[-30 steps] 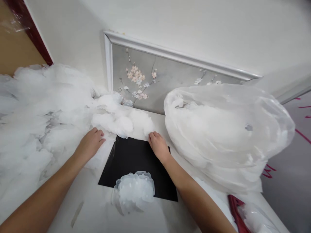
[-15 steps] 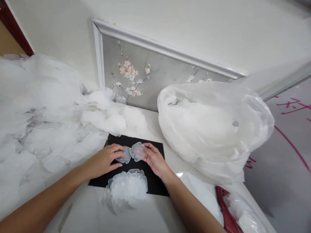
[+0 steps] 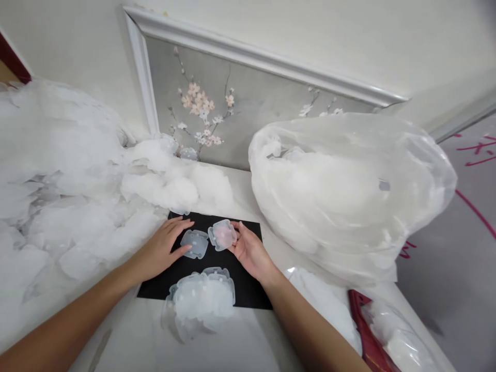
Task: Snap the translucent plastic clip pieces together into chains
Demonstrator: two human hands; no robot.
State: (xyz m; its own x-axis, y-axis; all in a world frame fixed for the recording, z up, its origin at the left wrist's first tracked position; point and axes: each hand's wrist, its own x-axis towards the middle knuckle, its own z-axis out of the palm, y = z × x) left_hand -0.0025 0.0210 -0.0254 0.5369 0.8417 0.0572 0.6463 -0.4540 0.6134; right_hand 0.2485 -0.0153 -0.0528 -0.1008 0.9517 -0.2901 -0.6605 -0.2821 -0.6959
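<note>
My right hand (image 3: 250,250) holds a translucent plastic piece (image 3: 222,235) by its right edge, fingers behind it. Left of it, a second translucent piece (image 3: 195,244) lies flat on the black mat (image 3: 248,290). My left hand (image 3: 163,248) is beside that second piece with its fingers spread, the thumb touching or just over its lower left edge. Nearer to me, a pile of similar translucent pieces (image 3: 203,299) overlaps the mat's front edge and the white table (image 3: 135,336).
A large heap of white translucent pieces (image 3: 85,227) covers the left side. At the right stands a big clear bag (image 3: 341,206) of similar pieces. Lower right are another bag (image 3: 325,305) and a dark red object (image 3: 368,330). Behind is a framed floral panel (image 3: 248,108).
My left fingers have lifted off the flat piece and spread, leaving it more exposed. The piece in my right hand has moved slightly away from it. The camera view has shifted a little.
</note>
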